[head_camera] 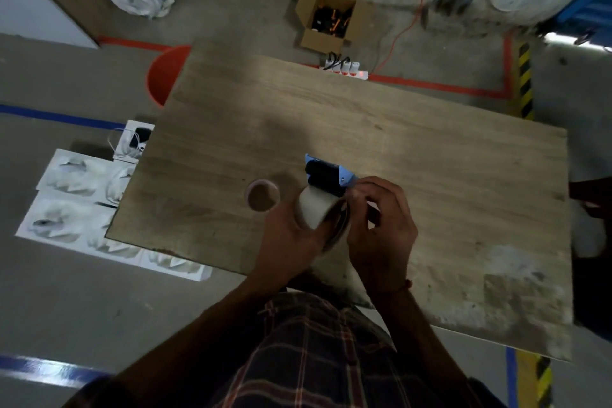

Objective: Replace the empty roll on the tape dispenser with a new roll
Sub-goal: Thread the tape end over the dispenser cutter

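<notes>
One blue-and-black tape dispenser point(326, 177) is held just above the near edge of the wooden table point(430, 149), with one tan roll of tape point(313, 209) against its near end; the left hand point(291, 238) is clasped around the roll while the right hand point(381, 228) pinches at the dispenser's side. The new roll appears to be going on, so the next move likely calls for seating it squarely on the hub. One bare cardboard core point(262, 195) lies on the table just left of the dispenser.
</notes>
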`<state>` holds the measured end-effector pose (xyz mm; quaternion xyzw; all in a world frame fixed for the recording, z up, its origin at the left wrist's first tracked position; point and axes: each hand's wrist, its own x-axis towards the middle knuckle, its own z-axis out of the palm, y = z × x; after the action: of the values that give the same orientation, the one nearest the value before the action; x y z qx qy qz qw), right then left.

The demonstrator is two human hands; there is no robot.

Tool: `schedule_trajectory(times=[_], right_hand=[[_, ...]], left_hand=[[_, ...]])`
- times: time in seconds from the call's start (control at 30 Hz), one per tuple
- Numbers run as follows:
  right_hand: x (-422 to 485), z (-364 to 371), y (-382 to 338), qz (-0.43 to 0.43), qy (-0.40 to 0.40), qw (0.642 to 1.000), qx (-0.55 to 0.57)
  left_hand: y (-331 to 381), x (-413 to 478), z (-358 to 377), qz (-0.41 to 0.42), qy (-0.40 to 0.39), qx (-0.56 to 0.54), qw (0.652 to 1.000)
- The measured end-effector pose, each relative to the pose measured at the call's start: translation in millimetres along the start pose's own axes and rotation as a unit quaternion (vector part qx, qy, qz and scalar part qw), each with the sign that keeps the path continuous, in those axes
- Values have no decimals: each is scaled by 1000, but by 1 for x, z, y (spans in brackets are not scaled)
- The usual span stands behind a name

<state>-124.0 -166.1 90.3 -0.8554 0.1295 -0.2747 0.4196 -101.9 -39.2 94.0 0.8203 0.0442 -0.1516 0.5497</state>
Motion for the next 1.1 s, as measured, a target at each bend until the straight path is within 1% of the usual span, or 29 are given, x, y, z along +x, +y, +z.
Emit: schedule_trajectory(times=[0.03, 0.1, 0.23, 0.37, 0.43, 0.5, 0.6, 0.7, 0.77, 0.83, 0.9, 1.0, 1.1], right_hand=[[5, -2, -1, 31, 11, 999, 4], [12, -5, -1, 59, 16, 998, -1], [13, -11, -12, 65, -23, 998, 8], [9, -16, -22, 42, -29, 999, 6], [6, -16, -23, -1, -26, 999, -23], [-1, -15, -23, -71, -30, 994, -83], [-9, -14, -20, -185, -18, 962, -202], [-7, -15, -20, -270, -26, 931, -243], [-5, -16, -23, -302, -62, 917, -251], [1, -13, -27, -292, -103, 915, -258], [10, -12, -31, -234, -118, 933, -248], [27, -15, -33, -155, -139, 961, -181], [45, -18, -34, -78, -185, 975, -99]], left_hand=[[-2, -1, 0, -4, -2, -1, 1000], [-7, -4, 1, -13, -4, -6, 1000], [-7, -7, 2, -29, -2, -20, 999], [0, -10, 0, -26, -8, -17, 999], [3, -12, 1, -22, -7, -4, 1000], [4, -14, 2, -20, -3, 9, 1000], [5, -15, 2, -7, -2, 32, 999], [3, -15, -1, 11, -13, 58, 998], [0, -12, 1, 17, -29, 90, 995], [-5, -13, 2, 16, -42, 116, 992], [-9, -16, 3, 11, -31, 103, 994], [-8, -20, 4, 11, -15, 90, 996], [-8, -24, 7, 0, -18, 113, 993]])
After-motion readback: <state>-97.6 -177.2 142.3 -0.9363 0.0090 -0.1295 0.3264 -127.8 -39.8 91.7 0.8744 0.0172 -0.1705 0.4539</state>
